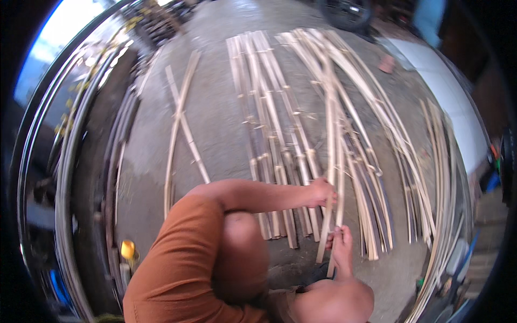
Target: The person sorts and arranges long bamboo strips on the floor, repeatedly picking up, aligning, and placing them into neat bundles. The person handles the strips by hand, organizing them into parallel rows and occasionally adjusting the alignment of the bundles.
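My left hand (pixel 322 192) reaches across from the left, its fingers closed round a long, pale split bamboo strip (pixel 330 124). Lower down and to the right, my right hand (pixel 342 242) is closed on a second bamboo strip (pixel 339 161) near its lower end. The two strips run almost side by side, away from me and above others on the floor. Whether my left fingers also touch the second strip is hard to tell. Under and left of my hands lies a row of bamboo strips (pixel 272 107) with visible nodes.
More bamboo strips (pixel 377 107) lie to the right, with another bundle (pixel 444 161) at the far right. Two strips (pixel 180 107) cross on the concrete floor at left. Long poles (pixel 67 177) line the left edge, near a yellow object (pixel 127 249). A tyre (pixel 344 12) stands at the back.
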`<control>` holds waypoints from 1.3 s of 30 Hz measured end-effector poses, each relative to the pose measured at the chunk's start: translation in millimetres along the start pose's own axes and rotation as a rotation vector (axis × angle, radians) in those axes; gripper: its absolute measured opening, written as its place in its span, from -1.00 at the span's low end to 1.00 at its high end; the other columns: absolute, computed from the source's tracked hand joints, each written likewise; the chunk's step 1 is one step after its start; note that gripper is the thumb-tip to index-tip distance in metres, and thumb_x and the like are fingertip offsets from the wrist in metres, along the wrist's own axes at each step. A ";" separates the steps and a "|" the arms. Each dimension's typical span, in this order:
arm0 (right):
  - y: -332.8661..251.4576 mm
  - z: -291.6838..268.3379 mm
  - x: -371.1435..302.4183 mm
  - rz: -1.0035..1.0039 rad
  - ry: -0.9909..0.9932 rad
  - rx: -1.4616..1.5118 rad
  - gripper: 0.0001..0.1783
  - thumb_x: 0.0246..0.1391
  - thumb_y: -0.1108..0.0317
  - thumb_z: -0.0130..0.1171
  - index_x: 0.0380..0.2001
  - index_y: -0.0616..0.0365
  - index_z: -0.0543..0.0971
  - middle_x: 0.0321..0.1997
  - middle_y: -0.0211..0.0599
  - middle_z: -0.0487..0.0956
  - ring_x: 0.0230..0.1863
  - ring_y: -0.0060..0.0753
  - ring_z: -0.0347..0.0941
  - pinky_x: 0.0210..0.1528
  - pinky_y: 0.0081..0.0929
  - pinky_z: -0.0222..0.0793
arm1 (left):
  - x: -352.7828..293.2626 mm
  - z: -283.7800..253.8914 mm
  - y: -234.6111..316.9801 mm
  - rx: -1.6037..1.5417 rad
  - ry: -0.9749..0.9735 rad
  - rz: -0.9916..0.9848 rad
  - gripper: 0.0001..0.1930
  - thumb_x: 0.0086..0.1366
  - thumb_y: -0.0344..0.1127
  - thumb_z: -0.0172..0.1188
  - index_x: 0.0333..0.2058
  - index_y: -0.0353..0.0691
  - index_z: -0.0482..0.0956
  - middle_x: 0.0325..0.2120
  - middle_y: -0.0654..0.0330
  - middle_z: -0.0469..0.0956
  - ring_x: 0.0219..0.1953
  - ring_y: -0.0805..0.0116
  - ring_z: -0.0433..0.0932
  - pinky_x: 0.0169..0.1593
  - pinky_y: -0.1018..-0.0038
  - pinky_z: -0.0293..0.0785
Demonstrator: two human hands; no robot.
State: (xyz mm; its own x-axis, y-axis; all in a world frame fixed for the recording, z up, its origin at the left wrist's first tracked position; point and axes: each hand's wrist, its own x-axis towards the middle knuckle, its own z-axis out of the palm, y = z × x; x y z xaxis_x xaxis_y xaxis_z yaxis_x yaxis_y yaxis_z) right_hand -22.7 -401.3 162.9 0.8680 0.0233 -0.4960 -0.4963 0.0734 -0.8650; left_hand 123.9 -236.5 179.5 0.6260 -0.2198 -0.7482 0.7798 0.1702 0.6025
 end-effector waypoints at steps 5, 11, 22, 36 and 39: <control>5.7 7.7 8.6 -0.329 0.028 -0.323 -0.81 0.39 0.25 -0.04 -0.29 0.10 0.44 -0.49 -0.49 0.46 -0.52 -0.69 0.35 -0.48 -0.58 0.33 | 12.3 -14.7 -5.7 0.091 0.008 0.070 -0.70 0.24 -0.51 0.09 -0.04 -0.40 0.46 -0.28 0.08 0.52 -0.25 0.20 0.55 -0.15 0.14 0.61; -27.5 48.4 3.5 0.020 -0.116 0.221 -0.78 0.38 0.16 -0.01 -0.31 0.03 0.43 -0.30 -0.36 0.59 -0.49 -0.63 0.39 -0.49 -0.58 0.34 | -24.8 -47.6 11.5 0.402 -0.117 0.144 -0.75 0.32 -0.30 0.10 -0.14 -0.35 0.57 -0.28 0.14 0.56 -0.24 0.31 0.54 -0.20 0.33 0.56; 18.9 81.1 30.5 -0.539 -0.137 -0.329 -0.76 0.36 0.20 0.05 -0.31 0.14 0.41 -0.49 -0.59 0.28 -0.42 -0.70 0.17 -0.39 -0.61 0.18 | -77.1 -296.7 -97.4 0.040 0.492 0.367 -0.74 0.42 -0.11 0.09 -0.21 -0.20 0.54 -0.43 0.30 0.49 -0.40 0.48 0.43 -0.32 0.49 0.39; 69.6 131.4 40.0 -0.123 -0.403 -0.161 -0.58 0.36 0.34 -0.01 0.22 0.11 0.23 -0.47 -0.57 0.33 -0.55 -0.66 0.23 -0.49 -0.62 0.18 | -56.6 -180.1 -99.2 -0.227 0.301 0.414 -0.71 0.46 -0.09 0.06 -0.30 -0.21 0.49 -0.52 0.34 0.46 -0.51 0.57 0.39 -0.43 0.54 0.38; 53.1 125.0 39.8 -0.420 -0.120 -0.260 -0.44 0.37 0.39 -0.09 0.37 0.09 0.06 -0.48 -0.56 0.34 -0.56 -0.66 0.22 -0.51 -0.62 0.17 | -68.6 -231.5 -102.3 -0.252 0.612 0.690 -0.68 0.48 -0.12 0.01 -0.39 -0.20 0.50 -0.65 0.41 0.35 -0.61 0.62 0.30 -0.54 0.56 0.31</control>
State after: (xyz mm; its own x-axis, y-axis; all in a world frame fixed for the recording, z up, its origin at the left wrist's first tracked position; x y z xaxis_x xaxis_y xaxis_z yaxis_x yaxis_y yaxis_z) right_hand -12.5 -271.9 106.6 0.9817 0.1609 -0.1023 -0.0783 -0.1491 -0.9857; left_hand 2.4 -16.5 104.8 0.7868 0.5341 -0.3093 0.1717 0.2919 0.9409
